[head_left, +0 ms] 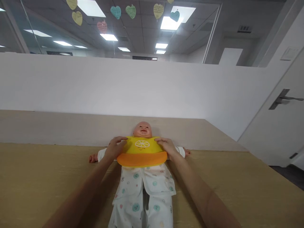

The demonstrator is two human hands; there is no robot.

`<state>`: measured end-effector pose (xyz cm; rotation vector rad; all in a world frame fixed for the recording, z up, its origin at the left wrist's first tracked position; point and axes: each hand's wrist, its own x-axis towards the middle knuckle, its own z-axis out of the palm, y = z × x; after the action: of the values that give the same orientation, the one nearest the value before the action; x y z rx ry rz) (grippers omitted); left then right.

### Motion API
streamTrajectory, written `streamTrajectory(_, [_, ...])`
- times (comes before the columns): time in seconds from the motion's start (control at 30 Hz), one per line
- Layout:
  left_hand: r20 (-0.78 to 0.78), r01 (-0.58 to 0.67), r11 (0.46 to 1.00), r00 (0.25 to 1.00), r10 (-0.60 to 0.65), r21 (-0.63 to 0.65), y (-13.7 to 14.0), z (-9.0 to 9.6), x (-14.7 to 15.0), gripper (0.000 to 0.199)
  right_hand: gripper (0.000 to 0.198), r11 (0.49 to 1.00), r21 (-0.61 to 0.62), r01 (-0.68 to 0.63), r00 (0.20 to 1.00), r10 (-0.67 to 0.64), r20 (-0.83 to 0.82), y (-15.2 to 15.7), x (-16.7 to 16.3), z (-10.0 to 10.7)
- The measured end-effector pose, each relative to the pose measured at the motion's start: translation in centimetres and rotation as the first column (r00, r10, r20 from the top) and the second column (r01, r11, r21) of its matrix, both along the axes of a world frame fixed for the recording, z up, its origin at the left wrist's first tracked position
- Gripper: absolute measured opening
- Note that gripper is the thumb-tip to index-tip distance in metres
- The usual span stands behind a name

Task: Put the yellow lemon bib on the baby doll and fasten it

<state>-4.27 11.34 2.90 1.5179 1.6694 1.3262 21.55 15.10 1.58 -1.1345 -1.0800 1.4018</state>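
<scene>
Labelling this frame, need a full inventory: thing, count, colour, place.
baby doll: 1, pale, on its back on the table
bib: 1, yellow with orange pocket, on the doll's chest
doll outfit: 1, white with dots, on the doll
table: 1, light wood, foreground
partition: 1, white, behind the table
paper hearts: several, yellow, teal, pink, hanging overhead
door: 1, white, right
left hand: on the bib's left upper edge
right hand: on the bib's right upper edge

No words or numbers could be read. The paper hearts [116,12] overhead bore writing too small to make out; the yellow bib [142,151] showed only a drawn lemon-slice face.
</scene>
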Motion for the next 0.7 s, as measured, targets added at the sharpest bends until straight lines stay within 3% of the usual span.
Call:
streamTrajectory(0.07, [-0.172,0.029,0.977,0.985,0.008,0.213,-1.8,0.4,0.1,0.027,0.023,1.000,0.004,0.012,1.000,-0.012,-0.016,-0.1,-0.1,0.0])
streamTrajectory(0.13, [-0.386,0.209,0.903,0.921,-0.052,0.376,-4.2,0.7,0.8,0.029,0.021,1.000,0.005,0.030,0.999,-0.029,-0.043,-0.2,-0.3,0.1])
streamTrajectory(0.23, [-0.712,0.521,0.736,0.698,-0.075,0.432,-7.4,0.9,2.5,0.030,0.019,0.998,0.007,0.059,0.996,-0.058,-0.060,-0.5,-0.4,0.4])
streamTrajectory(0.3, [-0.801,0.588,0.678,0.599,0.002,0.441,-8.5,0.9,3.4,0.025,0.019,0.999,0.000,0.050,0.997,-0.050,-0.063,-0.7,-0.3,0.8])
streamTrajectory(0.47, [-0.800,0.525,0.722,0.596,0.066,0.451,-8.7,0.8,3.8,0.022,0.030,1.000,0.004,-0.016,0.999,0.016,-0.034,-1.4,0.4,2.2])
streamTrajectory(0.6, [-0.806,0.482,0.772,0.589,0.065,0.415,-8.3,0.8,3.5,0.023,0.033,0.992,0.058,0.113,0.978,-0.121,0.168,-3.1,1.8,2.5])
streamTrajectory(0.7, [-0.788,0.473,0.771,0.613,0.059,0.425,-8.1,0.4,3.6,0.025,0.028,0.959,0.220,0.176,0.907,-0.246,0.343,-5.1,3.9,0.9])
